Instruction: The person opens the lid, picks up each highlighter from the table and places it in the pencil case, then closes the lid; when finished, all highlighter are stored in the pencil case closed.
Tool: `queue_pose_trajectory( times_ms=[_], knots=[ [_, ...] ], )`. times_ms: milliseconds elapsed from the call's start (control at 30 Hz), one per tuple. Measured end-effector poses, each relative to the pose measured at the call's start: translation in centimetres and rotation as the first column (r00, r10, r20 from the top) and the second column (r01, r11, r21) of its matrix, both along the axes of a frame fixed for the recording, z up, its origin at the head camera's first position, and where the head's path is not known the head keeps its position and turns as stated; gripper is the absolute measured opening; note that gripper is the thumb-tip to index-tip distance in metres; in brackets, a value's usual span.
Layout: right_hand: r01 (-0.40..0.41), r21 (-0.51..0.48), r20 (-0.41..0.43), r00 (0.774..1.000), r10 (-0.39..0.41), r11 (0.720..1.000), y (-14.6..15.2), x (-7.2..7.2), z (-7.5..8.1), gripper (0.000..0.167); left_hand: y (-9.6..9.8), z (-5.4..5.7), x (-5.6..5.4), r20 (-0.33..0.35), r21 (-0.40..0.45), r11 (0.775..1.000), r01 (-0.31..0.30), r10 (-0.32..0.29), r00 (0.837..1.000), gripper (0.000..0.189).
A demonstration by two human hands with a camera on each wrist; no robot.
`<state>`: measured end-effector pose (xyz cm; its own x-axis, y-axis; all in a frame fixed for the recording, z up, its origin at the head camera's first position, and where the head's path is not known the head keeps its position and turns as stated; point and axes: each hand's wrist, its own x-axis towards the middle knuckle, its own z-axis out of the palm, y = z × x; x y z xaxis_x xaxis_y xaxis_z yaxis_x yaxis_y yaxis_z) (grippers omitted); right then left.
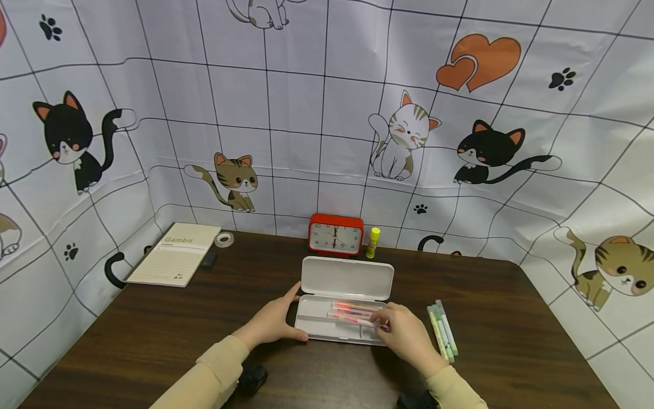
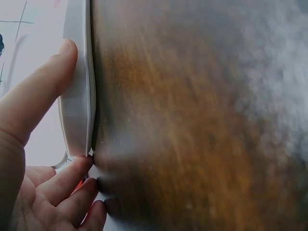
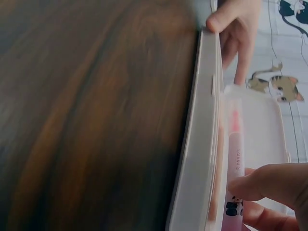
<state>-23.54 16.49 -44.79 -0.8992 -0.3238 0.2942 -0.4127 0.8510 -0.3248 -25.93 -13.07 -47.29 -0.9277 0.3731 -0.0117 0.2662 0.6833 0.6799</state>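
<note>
A white pencil case (image 1: 315,326) lies on the table with its lid raised at the back. My left hand (image 1: 272,321) holds the case's left end, thumb on the front wall (image 2: 77,106) and fingers around the end. Several pink and orange marker pens (image 1: 349,305) rest in the tray. Over the right part of the case, my right hand (image 1: 407,334) pinches a pink marker pen (image 3: 236,159) between thumb and fingers. That pen has a clear cap and a small panda print, and it lies lengthwise along the case.
Right of the case lie several green and yellow marker pens (image 1: 443,332). Behind it stand a red clock (image 1: 335,234) and a yellow glue stick (image 1: 373,243). A notebook (image 1: 176,254) and a tape roll (image 1: 224,239) are at the back left. Cat-print sheeting (image 1: 296,113) surrounds the table.
</note>
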Motion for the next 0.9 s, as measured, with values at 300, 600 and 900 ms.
queue_pose_trajectory(
  times_ms=[300,600,900],
  knots=[
    [-0.077,0.005,-0.013,0.997,0.077,0.997,-2.7,-0.6,-0.5,0.014,0.1,-0.1,0.0,-0.003,0.003,1.0,0.003,-0.003,1.0,0.117],
    [-0.173,0.009,-0.056,0.983,0.174,0.985,-4.9,-1.2,-0.7,0.013,0.1,-0.2,-0.1,-0.011,-0.007,1.0,0.0,0.0,1.0,0.117],
    [-0.171,-0.017,-0.017,0.985,0.171,0.985,-6.0,-1.3,-0.5,0.014,-0.1,-0.2,-0.1,-0.019,-0.01,1.0,0.004,-0.004,1.0,0.117]
  ],
)
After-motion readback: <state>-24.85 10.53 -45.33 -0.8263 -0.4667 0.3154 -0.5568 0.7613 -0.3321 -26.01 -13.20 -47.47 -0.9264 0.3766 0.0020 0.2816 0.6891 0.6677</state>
